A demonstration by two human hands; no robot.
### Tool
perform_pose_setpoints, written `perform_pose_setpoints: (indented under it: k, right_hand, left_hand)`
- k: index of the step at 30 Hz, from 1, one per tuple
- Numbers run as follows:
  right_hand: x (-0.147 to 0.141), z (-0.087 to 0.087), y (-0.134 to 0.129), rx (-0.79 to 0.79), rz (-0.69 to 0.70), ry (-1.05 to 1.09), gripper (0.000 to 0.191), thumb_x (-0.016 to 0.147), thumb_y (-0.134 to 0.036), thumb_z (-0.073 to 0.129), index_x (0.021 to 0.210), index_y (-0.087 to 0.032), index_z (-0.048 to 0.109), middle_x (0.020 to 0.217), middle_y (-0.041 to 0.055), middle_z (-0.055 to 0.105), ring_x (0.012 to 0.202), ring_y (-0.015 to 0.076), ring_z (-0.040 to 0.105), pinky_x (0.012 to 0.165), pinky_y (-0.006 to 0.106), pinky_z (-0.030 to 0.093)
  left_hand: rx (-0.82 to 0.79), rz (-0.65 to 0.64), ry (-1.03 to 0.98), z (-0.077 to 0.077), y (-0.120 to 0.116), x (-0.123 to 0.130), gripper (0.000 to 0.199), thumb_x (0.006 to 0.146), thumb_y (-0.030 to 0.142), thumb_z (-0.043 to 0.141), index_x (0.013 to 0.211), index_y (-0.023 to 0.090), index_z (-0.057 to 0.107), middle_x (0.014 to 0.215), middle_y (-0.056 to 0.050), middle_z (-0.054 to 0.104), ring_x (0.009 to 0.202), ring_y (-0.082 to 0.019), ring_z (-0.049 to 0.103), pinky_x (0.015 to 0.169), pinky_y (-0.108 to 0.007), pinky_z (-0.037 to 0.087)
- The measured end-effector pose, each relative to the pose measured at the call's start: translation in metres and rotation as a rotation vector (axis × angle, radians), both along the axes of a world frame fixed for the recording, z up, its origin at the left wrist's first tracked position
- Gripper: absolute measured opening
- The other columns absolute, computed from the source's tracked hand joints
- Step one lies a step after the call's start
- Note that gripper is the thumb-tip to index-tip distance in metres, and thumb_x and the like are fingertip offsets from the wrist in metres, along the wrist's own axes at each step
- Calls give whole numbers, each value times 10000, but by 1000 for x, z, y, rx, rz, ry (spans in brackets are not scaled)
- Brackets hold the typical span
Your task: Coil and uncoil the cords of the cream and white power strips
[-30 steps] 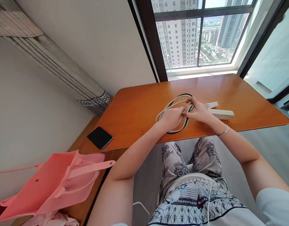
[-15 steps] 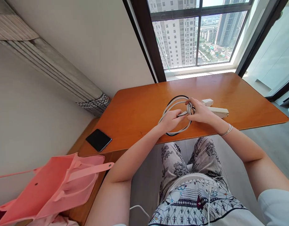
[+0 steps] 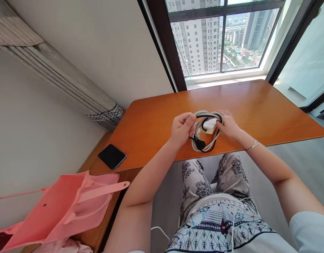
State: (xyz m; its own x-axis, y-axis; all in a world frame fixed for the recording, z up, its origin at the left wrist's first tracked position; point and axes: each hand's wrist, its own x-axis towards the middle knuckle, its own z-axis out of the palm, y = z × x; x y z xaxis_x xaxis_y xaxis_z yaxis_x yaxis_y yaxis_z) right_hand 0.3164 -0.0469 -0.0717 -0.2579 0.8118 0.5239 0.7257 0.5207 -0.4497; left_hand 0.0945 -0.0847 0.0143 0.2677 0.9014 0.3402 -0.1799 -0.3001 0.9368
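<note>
Both hands hold a coil of grey and black cable above the wooden table, near its front edge. My left hand is closed, thumb against fingers, on the coil's left side. My right hand grips the coil's right side, fingers behind it and thumb in front. A black plug hangs at the bottom left of the loops. Through the middle of the coil shows a white block; whether it is joined to the cable I cannot tell.
The wooden table runs up to a window. At its left end lies a dark tablet or phone. An open pink bag stands at the lower left, beside my left arm. My legs are under the table's front edge.
The coil has been turned and bunched smaller, bringing the black plug into sight. My left hand has moved up and left. The white pieces no longer show right of my right hand.
</note>
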Motion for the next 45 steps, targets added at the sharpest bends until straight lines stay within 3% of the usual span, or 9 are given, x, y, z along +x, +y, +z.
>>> perform_pose_setpoints:
  k: [6,11,15,22,27,30,33,41,45]
  right_hand:
    - [-2,-6,0,-10,55,12,560,883,-171,427,1385,-210,675,1417,103,671,1374,326,534,1195,595,345]
    - [-5,-9,-9,-31,76,40,494,896,-189,471,1334,-223,699,1402,103,682,1388,331,531,1223,634,307]
    - [-15,-5,-26,-100,250,219,438,985,-368,507,1377,-240,654,1425,118,660,1365,325,561,1203,591,378]
    - [-28,20,-22,-214,640,702,886,823,-868,546,1530,-337,489,1614,54,483,1516,298,420,1290,512,299]
    - [-38,37,2,-317,806,805,1019,732,-1013,379,1486,-345,531,1545,47,548,1506,302,411,1259,550,324]
    - [-43,43,3,-381,893,773,983,749,-941,509,1503,-310,516,1566,60,525,1472,323,442,1218,533,375]
    - [-46,41,-3,-420,902,708,900,766,-773,692,1514,-308,509,1591,44,502,1460,321,450,1217,494,374]
    - [-50,15,-22,-455,812,733,1099,757,-886,604,1629,-266,353,1674,92,373,1528,325,350,1285,492,245]
    - [-44,9,-25,-415,726,630,1057,741,-799,716,1605,-275,404,1536,126,541,1466,344,456,1236,527,320]
  left_hand:
    - [-151,268,-335,5,-4,2,723,796,758,698,499,205,340,379,99,199,299,-54,268,355,-210,305]
    - [-172,345,-456,19,-4,5,727,857,742,642,485,201,329,367,104,184,288,-45,241,347,-198,266]
    - [-141,278,-339,32,-2,9,691,872,716,646,504,203,366,383,100,212,295,-51,273,354,-202,280]
    - [-68,158,-194,51,13,2,652,850,707,681,535,219,384,412,105,179,318,-67,295,388,-231,305]
    - [-42,85,-197,53,18,5,639,884,694,649,542,231,371,426,94,167,335,-77,296,410,-254,295]
    - [-36,81,-220,55,21,9,645,849,725,668,554,234,371,431,89,181,351,-76,280,413,-264,283]
    - [-35,104,-253,58,26,9,650,823,752,674,570,234,375,432,84,185,369,-77,268,424,-270,282]
    - [-20,149,-269,64,34,-2,645,940,752,496,599,233,320,461,63,141,401,-88,241,462,-301,252]
    - [6,232,-242,81,35,-13,675,963,795,375,624,226,247,494,61,59,412,-86,215,479,-289,248]
